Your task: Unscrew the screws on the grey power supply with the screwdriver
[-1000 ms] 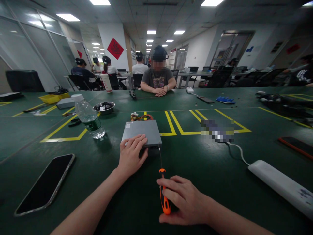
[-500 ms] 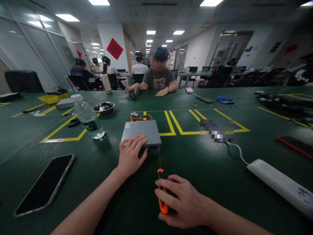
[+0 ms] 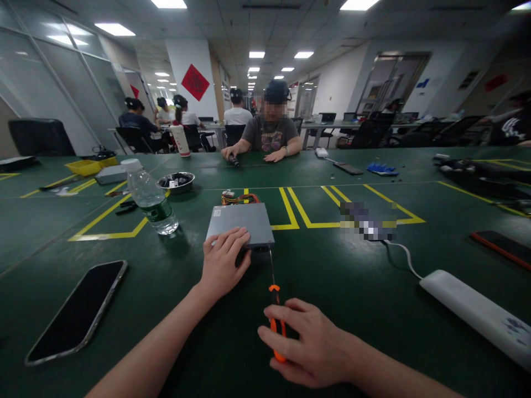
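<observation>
A grey metal computer power supply (image 3: 238, 221) lies flat on the green table, a bundle of coloured wires (image 3: 240, 198) at its far side. My left hand (image 3: 224, 257) grips its near left part, fingers over the top and thumb against the near side. In my right hand (image 3: 305, 342) is an orange and black screwdriver (image 3: 274, 293), its handle between thumb and fingers. The thin shaft points away from me, and its tip meets the near right corner of the power supply. What the tip sits in is too small to make out.
A water bottle (image 3: 151, 199) and a metal bowl (image 3: 176, 182) stand left of the power supply. A phone (image 3: 77, 312) lies near left. To the right are a white power strip (image 3: 477, 315) and its cable (image 3: 404, 253). Across the table sits a person (image 3: 271, 132) handling a dark object.
My right fingers have shifted slightly around the screwdriver handle, which looks turned a little. My left hand and the power supply stay put. The person opposite has moved a hand with the dark object.
</observation>
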A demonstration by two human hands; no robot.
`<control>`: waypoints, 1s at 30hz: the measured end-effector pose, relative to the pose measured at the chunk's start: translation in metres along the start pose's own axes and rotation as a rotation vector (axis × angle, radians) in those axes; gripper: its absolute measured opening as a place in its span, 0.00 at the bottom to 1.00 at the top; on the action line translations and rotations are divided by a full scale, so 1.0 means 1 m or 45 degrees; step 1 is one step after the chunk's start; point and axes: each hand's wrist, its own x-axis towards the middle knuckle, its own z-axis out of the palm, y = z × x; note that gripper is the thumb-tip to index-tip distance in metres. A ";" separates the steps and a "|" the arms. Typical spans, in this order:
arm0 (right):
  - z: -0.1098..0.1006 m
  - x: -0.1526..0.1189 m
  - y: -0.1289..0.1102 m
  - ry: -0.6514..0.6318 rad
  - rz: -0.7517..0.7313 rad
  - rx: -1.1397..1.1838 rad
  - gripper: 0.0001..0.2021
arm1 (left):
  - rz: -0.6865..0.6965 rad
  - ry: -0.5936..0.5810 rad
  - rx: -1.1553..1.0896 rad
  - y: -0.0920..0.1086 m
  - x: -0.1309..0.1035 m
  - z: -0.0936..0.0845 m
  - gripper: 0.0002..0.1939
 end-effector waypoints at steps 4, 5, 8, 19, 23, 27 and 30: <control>0.001 -0.001 0.000 0.100 -0.029 -0.066 0.13 | -0.001 0.002 -0.006 -0.001 -0.001 0.001 0.15; 0.003 -0.002 0.000 0.136 -0.025 -0.064 0.12 | -0.001 0.001 -0.007 -0.001 -0.001 0.001 0.15; 0.007 -0.005 0.000 0.185 0.027 -0.029 0.14 | -0.003 -0.002 -0.003 -0.001 0.000 0.001 0.15; 0.003 -0.003 0.001 0.205 -0.018 -0.083 0.14 | -0.013 0.003 0.001 0.000 0.000 0.000 0.15; 0.004 -0.006 0.000 0.240 0.024 -0.043 0.16 | -0.008 0.002 0.000 0.000 0.000 0.000 0.15; 0.002 -0.002 -0.002 0.074 0.045 -0.040 0.17 | -0.004 0.003 0.001 -0.001 -0.001 0.001 0.15; 0.002 0.000 -0.002 0.064 0.020 -0.080 0.15 | -0.005 0.006 -0.004 -0.001 -0.001 0.001 0.15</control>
